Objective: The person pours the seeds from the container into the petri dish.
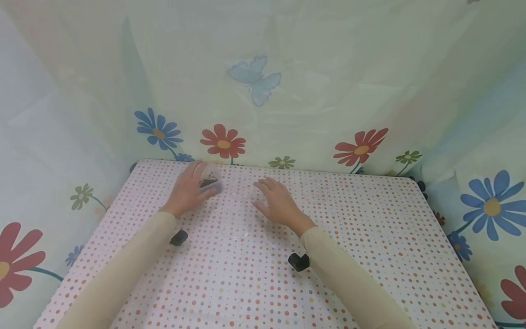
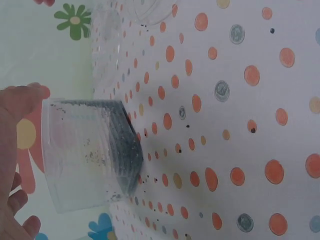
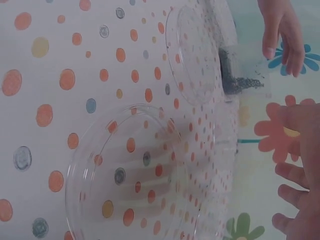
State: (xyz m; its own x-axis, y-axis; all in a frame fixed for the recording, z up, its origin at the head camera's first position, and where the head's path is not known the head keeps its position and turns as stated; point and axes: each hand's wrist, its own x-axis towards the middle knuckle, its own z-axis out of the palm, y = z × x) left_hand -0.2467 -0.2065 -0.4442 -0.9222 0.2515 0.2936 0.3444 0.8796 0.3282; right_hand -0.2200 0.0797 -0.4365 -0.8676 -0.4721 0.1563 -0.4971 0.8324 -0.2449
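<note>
My left hand (image 1: 189, 187) is at the far left of the table, beside and just above a clear plastic box (image 2: 80, 155). Dark grains (image 2: 125, 150) lie in the bottom of that box, with some specks on its walls. The fingers are spread near its top rim, not curled round it; whether the thumb touches the rim I cannot tell. My right hand (image 1: 279, 201) hovers above the middle of the table with loose fingers and holds nothing. Near it lie clear round dishes, a large one (image 3: 130, 175) in front and another (image 3: 190, 55) closer to the box.
More clear dishes (image 2: 105, 45) are at the back, hard to make out against the dotted tablecloth (image 1: 255, 283). A few dark specks (image 2: 253, 130) are scattered on the cloth near the box. A flowered curtain (image 1: 312, 91) hangs behind the table and at both sides.
</note>
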